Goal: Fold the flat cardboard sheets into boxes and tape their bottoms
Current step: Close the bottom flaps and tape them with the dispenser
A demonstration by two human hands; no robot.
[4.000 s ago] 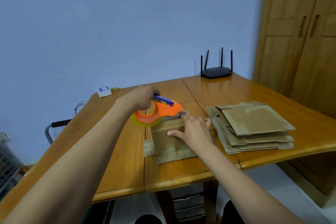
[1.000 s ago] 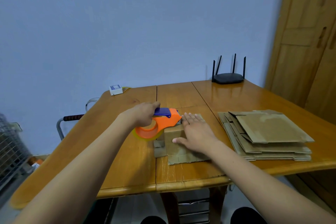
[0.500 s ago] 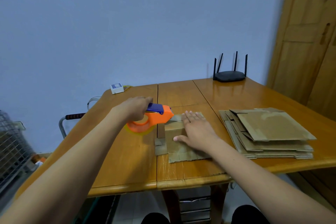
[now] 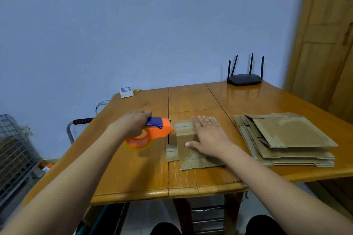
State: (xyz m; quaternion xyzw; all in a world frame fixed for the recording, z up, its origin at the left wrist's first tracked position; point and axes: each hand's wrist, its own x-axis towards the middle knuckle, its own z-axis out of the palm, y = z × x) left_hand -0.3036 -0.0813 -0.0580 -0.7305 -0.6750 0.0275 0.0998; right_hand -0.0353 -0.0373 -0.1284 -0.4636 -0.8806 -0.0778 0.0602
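Your right hand (image 4: 209, 139) lies flat on top of the folded box (image 4: 188, 144) just right of centre in the frame, fingers straight and lightly spread, thumb stretched toward the box's left side, pressing the bottom flaps down. Your left hand (image 4: 133, 125) grips the blue handle of the orange tape dispenser (image 4: 150, 135), fingers curled around it, with the nose of the dispenser right at the box's upper left edge. The roll looks close to the table (image 4: 133, 173), though whether it touches I cannot tell. The main risk from here, as I judge it, is the flaps springing up if your flat hand lifts too soon; the box is small and light, so a pull on the tape could drag or tip it toward the left of the frame. If the strip is not fully cut, moving the dispenser away may peel the tape off the seam or wrinkle it. Loose flaps lie splayed on the table at the box's lower left, and the dispenser could snag them. The stack of flat sheets (image 4: 286, 139) sits at the right of the frame, well apart from the dispenser.
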